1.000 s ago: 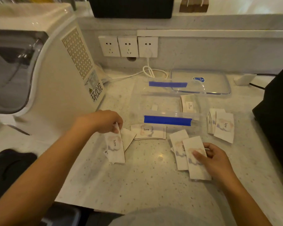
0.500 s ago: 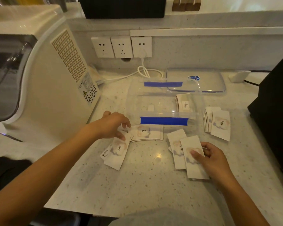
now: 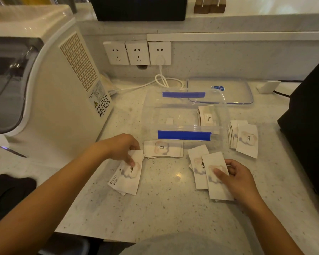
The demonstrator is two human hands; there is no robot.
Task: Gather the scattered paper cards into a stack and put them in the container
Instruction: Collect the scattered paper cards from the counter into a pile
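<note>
White "love" paper cards lie in small piles on the speckled counter. My left hand (image 3: 120, 148) presses its fingertips on the left pile (image 3: 128, 176), which lies flat. My right hand (image 3: 237, 179) grips the front right pile (image 3: 213, 178), thumb on top and fingers under its right edge. Another pile (image 3: 163, 149) sits between them, just in front of the clear container (image 3: 185, 115) with blue clips. A further pile (image 3: 246, 140) lies to the container's right. A few cards (image 3: 206, 115) stand inside the container at its right end.
The container's clear lid (image 3: 220, 91) lies behind it. A large cream appliance (image 3: 50, 85) fills the left side. A black device (image 3: 309, 122) stands at the right edge. Wall sockets (image 3: 137, 52) and a white cable (image 3: 161, 80) are at the back. The counter's front edge runs near my body.
My left hand lowered the cards it held above the counter and now presses them flat on the left pile. My right hand stayed on the front right pile.
</note>
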